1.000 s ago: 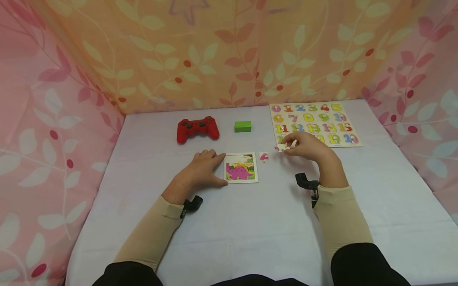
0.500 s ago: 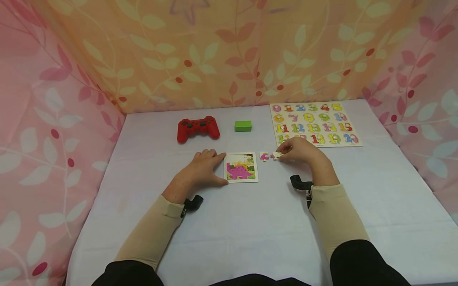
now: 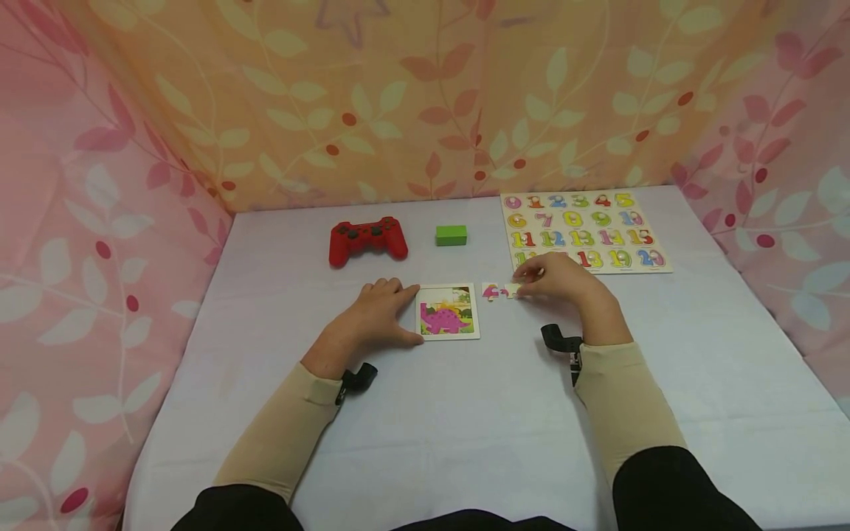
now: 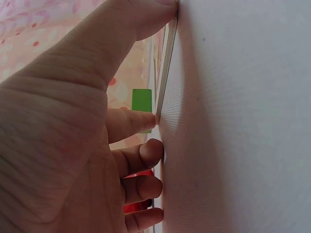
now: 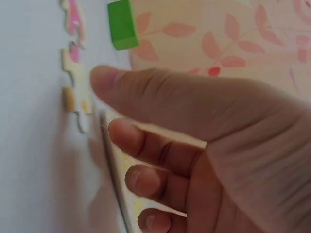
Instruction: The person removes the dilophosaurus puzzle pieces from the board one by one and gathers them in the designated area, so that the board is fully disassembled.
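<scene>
A small dinosaur jigsaw board (image 3: 448, 330) with a white frame lies flat in the head view. My left hand (image 3: 368, 317) holds its left side, thumb at the near corner and index finger at the far one; the other fingers rest loosely. Just right of the board lies a pink-and-white jigsaw piece (image 3: 490, 292). Beside it is a second, cream jigsaw piece (image 5: 77, 87), flat on the table in the right wrist view. My right hand (image 3: 561, 284) hovers close over that piece, its thumb near the top and its fingers loosely curled, apart from it.
Behind the pieces on the right lies a number puzzle board (image 3: 603, 237), its near edge by my right hand. A green block (image 3: 451, 235) and a red game controller (image 3: 367, 240) sit farther back. White cloth covers the table (image 3: 458, 428); patterned curtains stand around it.
My right hand has carried the cream piece leftward from the number board, set it down beside the pink one, and loosened its fingers. The left hand stays on the jigsaw board.
</scene>
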### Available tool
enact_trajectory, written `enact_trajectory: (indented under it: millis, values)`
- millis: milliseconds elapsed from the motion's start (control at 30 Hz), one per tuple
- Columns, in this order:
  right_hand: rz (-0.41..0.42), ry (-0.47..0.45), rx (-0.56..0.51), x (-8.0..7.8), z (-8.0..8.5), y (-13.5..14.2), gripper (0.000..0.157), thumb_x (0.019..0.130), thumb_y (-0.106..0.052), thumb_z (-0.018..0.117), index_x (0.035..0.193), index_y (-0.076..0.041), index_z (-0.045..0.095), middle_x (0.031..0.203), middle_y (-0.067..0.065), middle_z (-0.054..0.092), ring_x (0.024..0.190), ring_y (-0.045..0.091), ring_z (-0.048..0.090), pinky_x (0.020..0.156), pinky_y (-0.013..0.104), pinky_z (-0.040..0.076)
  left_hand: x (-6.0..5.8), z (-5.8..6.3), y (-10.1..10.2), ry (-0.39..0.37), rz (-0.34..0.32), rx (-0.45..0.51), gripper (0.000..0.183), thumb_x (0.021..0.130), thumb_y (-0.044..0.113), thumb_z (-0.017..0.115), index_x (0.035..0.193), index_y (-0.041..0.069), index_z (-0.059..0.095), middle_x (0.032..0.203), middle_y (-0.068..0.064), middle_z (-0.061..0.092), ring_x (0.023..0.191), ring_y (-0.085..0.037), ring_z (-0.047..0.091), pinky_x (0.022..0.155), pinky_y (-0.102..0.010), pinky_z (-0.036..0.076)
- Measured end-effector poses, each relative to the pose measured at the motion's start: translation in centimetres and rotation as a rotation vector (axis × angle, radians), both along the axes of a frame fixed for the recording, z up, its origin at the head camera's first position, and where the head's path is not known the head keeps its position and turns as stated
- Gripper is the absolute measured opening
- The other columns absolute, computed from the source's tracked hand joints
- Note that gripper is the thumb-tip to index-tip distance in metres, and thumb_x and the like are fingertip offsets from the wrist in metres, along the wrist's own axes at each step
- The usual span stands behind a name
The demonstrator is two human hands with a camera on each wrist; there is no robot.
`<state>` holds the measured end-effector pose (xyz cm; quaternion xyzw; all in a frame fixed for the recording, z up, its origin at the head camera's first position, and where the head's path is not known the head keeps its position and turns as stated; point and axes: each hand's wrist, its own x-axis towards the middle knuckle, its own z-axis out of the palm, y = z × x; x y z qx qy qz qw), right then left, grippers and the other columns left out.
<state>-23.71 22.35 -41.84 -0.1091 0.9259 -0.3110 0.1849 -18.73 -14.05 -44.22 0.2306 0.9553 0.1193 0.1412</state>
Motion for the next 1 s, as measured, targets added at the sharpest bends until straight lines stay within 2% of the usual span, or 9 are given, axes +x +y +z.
enact_trajectory:
  millis: [167,333,567,733,900,1000]
  values:
    - [-0.035,0.055,-0.047,0.3,1.4,0.4,0.036,0.090,-0.026,0.080,0.122,-0.011,0.073,0.099,0.007,0.062,0.088,0.028,0.052,0.071,0.039,0.042,0.1,0.0,0.0,-0.001,0.003,-0.001,0.103,0.077,0.063,0.080,0.160,0.018,0.039,0.134,-0.006,0.049,0.123,-0.023,0.040,0.108,-0.047,0.034]
    - [-0.059,0.149,-0.093,1.0,2.9,0.5,0.038,0.090,-0.029,0.080,0.122,-0.010,0.073,0.099,0.006,0.061,0.088,0.027,0.050,0.071,0.039,0.041,0.1,0.0,0.1,0.003,0.003,-0.001,0.103,0.077,0.063,0.080,0.160,0.018,0.039,0.133,-0.005,0.049,0.123,-0.023,0.040,0.109,-0.047,0.033]
    - [-0.049,0.270,-0.230,1.8,4.2,-0.6,0.030,0.089,-0.024,0.082,0.116,-0.012,0.075,0.093,0.006,0.062,0.085,0.026,0.052,0.068,0.034,0.042,0.0,-0.3,0.0,0.007,0.000,-0.007,0.103,0.077,0.064,0.079,0.160,0.019,0.039,0.133,-0.005,0.050,0.123,-0.023,0.040,0.108,-0.047,0.034]
    - [0.017,0.292,-0.335,2.4,4.7,-2.3,0.028,0.090,-0.020,0.082,0.115,-0.011,0.076,0.092,0.006,0.060,0.081,0.026,0.051,0.064,0.030,0.041,0.0,-0.3,0.0,0.003,0.004,0.001,0.103,0.077,0.063,0.080,0.160,0.019,0.039,0.135,-0.006,0.049,0.125,-0.024,0.040,0.109,-0.048,0.033]
    - [0.111,0.278,-0.354,2.9,4.6,-4.3,0.030,0.090,-0.022,0.082,0.117,-0.010,0.074,0.092,0.006,0.059,0.078,0.026,0.051,0.061,0.029,0.041,-0.1,-0.3,0.0,-0.005,0.004,0.001,0.103,0.077,0.063,0.080,0.160,0.019,0.038,0.136,-0.006,0.049,0.126,-0.024,0.040,0.109,-0.048,0.033]
    - [0.135,0.243,-0.344,3.0,4.3,-5.4,0.032,0.089,-0.024,0.082,0.118,-0.012,0.074,0.093,0.005,0.059,0.079,0.025,0.052,0.061,0.030,0.042,-0.1,-0.2,0.0,-0.010,0.007,0.003,0.103,0.076,0.063,0.080,0.160,0.019,0.038,0.136,-0.006,0.049,0.126,-0.024,0.040,0.109,-0.048,0.033]
